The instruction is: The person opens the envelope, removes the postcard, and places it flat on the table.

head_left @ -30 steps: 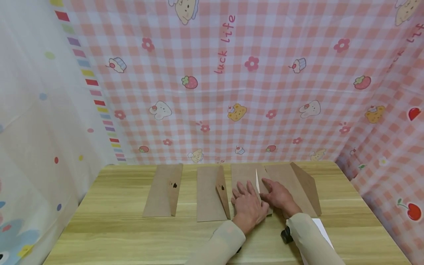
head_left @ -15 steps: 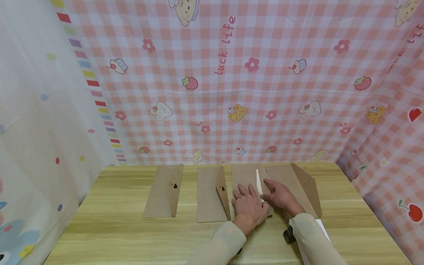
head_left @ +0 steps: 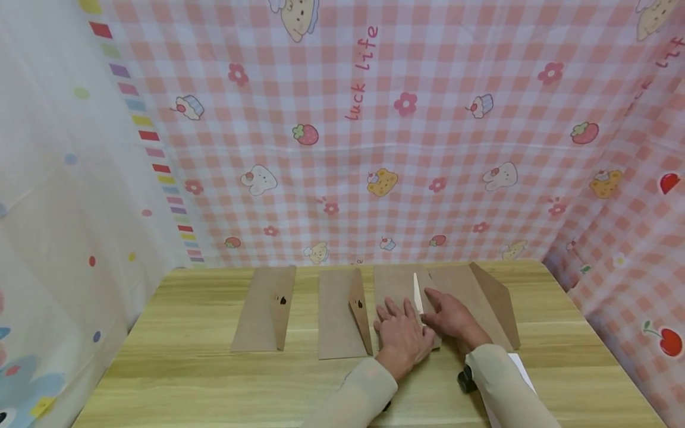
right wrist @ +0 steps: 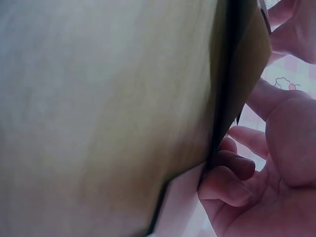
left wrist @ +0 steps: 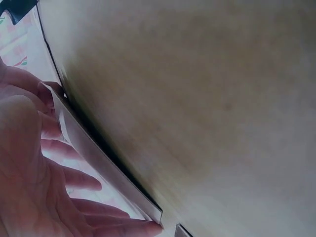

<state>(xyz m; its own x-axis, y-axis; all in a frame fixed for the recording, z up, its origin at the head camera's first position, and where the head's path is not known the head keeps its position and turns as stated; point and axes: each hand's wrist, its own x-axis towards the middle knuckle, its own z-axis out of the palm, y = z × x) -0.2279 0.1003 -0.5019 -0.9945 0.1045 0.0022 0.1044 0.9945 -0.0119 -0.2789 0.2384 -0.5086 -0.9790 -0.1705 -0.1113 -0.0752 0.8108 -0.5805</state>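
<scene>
My left hand (head_left: 402, 340) rests with spread fingers on a brown paper envelope (head_left: 393, 282), the third from the left. Along that envelope's right side shows a narrow white paper strip (head_left: 417, 291). My right hand (head_left: 451, 316) is at the same side, its thumb by the strip and its other fingers curled at the flap (right wrist: 249, 64). In the right wrist view the thumb tip is partly hidden behind this flap. The left wrist view has my left palm (left wrist: 24, 163) with fingers against the envelope's face. How far the white paper reaches inside is hidden.
Two envelopes with heart-marked flaps lie left, one far left (head_left: 259, 309) and one nearer (head_left: 338, 315). Another envelope (head_left: 462, 291), flap spread rightward, lies right. White sheets (head_left: 521, 370) lie partly under my right sleeve. A checked curtain (head_left: 342, 148) hangs behind the wooden table (head_left: 203, 380).
My right hand has shifted slightly to the right, and the white strip shows a little wider than a second ago. My left hand stays on the envelope, nearly still.
</scene>
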